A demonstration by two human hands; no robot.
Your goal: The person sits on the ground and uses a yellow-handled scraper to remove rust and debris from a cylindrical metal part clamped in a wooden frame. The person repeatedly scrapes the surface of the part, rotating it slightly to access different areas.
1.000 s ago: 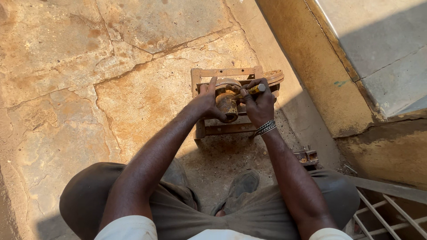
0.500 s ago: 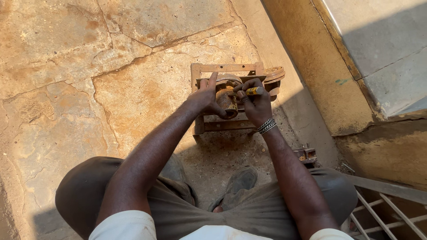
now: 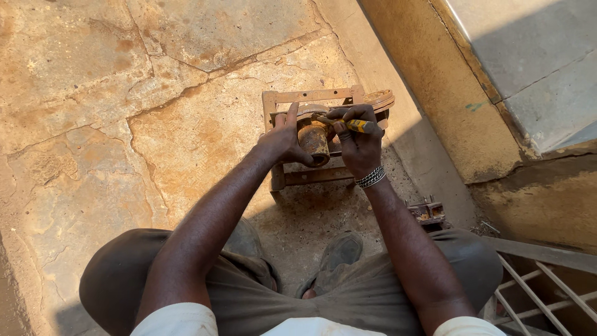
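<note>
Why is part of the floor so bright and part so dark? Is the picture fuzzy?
In the head view, strong sun lights the stone floor on the left, while the person's own shadow darkens the ground near the knees. The left hand, the right hand and the rusty metal part look sharp, not blurred.

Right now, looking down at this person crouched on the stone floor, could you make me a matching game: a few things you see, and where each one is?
Things:
1. left hand
2. yellow-handled tool
3. beaded bracelet
4. metal grate

Places:
A. on the right wrist
B. bottom right corner
C. resting on the rusty cylinder
D. gripped in the right hand

Pairs: 1-C, 2-D, 3-A, 4-B
</note>
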